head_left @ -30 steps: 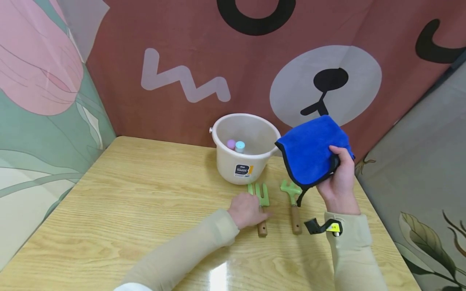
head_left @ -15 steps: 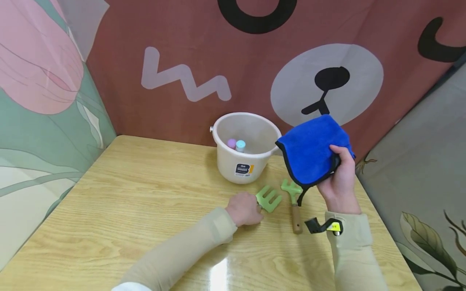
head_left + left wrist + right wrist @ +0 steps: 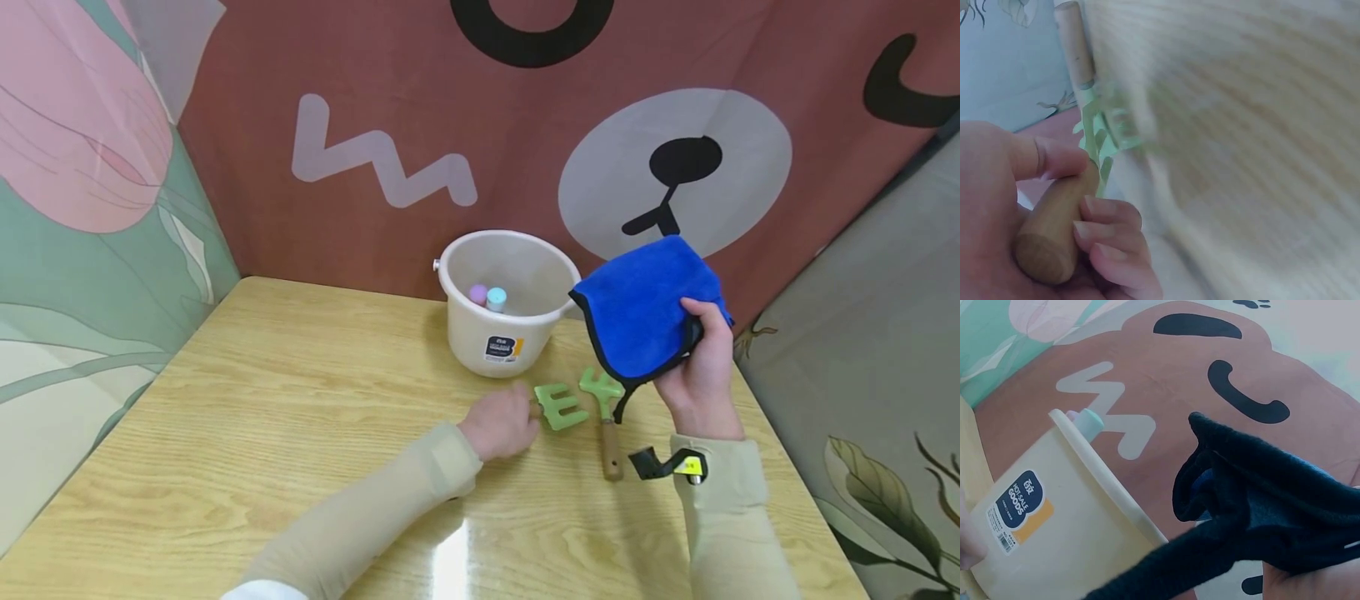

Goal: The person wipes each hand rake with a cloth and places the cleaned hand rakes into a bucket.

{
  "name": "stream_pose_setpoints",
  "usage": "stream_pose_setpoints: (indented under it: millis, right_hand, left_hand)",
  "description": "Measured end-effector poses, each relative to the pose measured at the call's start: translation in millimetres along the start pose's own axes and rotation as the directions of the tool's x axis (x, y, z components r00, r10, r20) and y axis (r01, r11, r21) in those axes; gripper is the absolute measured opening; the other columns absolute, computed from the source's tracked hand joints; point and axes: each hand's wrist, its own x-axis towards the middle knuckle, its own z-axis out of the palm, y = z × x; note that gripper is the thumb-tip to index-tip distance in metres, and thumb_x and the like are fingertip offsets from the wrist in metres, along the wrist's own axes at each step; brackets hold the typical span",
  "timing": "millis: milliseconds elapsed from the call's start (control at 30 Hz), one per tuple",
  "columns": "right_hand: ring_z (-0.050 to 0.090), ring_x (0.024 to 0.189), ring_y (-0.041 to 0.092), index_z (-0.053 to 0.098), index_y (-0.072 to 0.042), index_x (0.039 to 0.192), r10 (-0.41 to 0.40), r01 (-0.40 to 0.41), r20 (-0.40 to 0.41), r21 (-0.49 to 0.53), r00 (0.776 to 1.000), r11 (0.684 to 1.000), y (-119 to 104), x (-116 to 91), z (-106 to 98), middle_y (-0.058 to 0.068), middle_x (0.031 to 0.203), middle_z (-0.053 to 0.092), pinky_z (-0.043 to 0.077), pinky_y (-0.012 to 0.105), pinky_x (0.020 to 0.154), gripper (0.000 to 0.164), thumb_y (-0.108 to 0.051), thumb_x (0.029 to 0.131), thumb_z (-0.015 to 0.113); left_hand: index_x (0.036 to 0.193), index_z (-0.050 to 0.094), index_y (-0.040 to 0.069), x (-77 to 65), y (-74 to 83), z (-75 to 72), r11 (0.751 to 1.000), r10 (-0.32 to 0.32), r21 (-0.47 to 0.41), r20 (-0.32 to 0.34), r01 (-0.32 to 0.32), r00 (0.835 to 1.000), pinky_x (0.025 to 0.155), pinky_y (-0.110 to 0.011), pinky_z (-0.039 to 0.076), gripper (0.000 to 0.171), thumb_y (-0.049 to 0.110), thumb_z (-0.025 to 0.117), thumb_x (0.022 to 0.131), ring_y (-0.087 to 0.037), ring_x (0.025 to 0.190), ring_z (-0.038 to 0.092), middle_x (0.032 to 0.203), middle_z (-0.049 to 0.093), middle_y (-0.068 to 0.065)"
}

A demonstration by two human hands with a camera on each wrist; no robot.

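Note:
My left hand (image 3: 501, 423) grips the wooden handle (image 3: 1054, 231) of a small garden fork, fingers and thumb wrapped round it. The fork's green tines (image 3: 558, 407) point right in the head view. Just right of them a green hand rake (image 3: 606, 425) with a wooden handle lies on the table. My right hand (image 3: 703, 367) holds up a folded blue cloth (image 3: 648, 304) with black edging, thumb on top; its black strap hangs over the rake's head. In the right wrist view the cloth (image 3: 1272, 487) looks dark, its folds turned to the camera.
A cream bucket (image 3: 487, 346) with a label stands at the table's back, behind the fork. A purple-topped (image 3: 477, 293) and a light-blue-topped item (image 3: 497, 299) poke up inside it. The wooden table (image 3: 300, 375) ends at printed curtains behind and at both sides.
My left hand has taken hold of the fork's handle and turned it, so its tines swing from pointing away to pointing right. The right hand and cloth have hardly moved.

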Motion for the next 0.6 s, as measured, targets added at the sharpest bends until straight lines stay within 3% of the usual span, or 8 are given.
stream_pose_setpoints:
  millis: [167, 400, 500, 600]
  right_hand:
    - [0.021, 0.148, 0.023, 0.007, -0.040, 0.156, -0.015, 0.015, -0.003, 0.008, 1.000, 1.000, -2, -1, 0, -0.007, 0.162, 0.019, 0.017, 0.048, 0.119, 0.067, -0.037, 0.103, 0.048]
    - [0.021, 0.148, 0.023, 0.007, -0.040, 0.156, -0.019, 0.019, -0.013, 0.005, 1.000, 1.000, -5, -2, -1, -0.008, 0.163, 0.018, 0.018, 0.048, 0.119, 0.069, -0.038, 0.102, 0.050]
    - [0.021, 0.148, 0.023, 0.006, -0.041, 0.155, -0.028, 0.028, -0.020, 0.000, 0.999, 1.000, -7, -3, -1, -0.008, 0.163, 0.017, 0.018, 0.048, 0.119, 0.069, -0.038, 0.102, 0.050]
    - [0.020, 0.148, 0.024, 0.005, -0.041, 0.155, -0.034, 0.034, -0.017, -0.002, 0.999, 0.999, -7, -4, -1, -0.008, 0.163, 0.016, 0.017, 0.049, 0.119, 0.070, -0.039, 0.102, 0.049]
  left_hand:
    - [0.122, 0.050, -0.005, -1.6, 1.7, -10.0, 0.999, 0.030, -0.011, -0.046, -0.031, 0.998, 0.071, -0.043, 0.060, 0.045, 0.033, 0.054, 0.099, -0.031, 0.080, 0.070, 0.084, 0.065, -0.012]
    - [0.131, 0.048, -0.006, -9.0, 4.2, -34.3, 0.996, 0.055, -0.060, -0.082, -0.060, 0.995, 0.063, -0.037, 0.056, 0.052, 0.031, 0.058, 0.096, -0.022, 0.071, 0.063, 0.082, 0.062, -0.008]
    - [0.121, 0.057, -0.002, -12.9, 2.9, -45.4, 0.990, 0.091, -0.097, -0.124, -0.103, 0.988, 0.062, -0.034, 0.054, 0.041, 0.029, 0.060, 0.095, -0.019, 0.071, 0.061, 0.084, 0.063, -0.006]
    - [0.095, 0.066, 0.008, -15.8, -0.1, -56.4, 0.978, 0.146, -0.120, -0.183, -0.170, 0.972, 0.061, -0.030, 0.050, 0.021, 0.029, 0.062, 0.095, -0.016, 0.069, 0.057, 0.082, 0.062, -0.002]
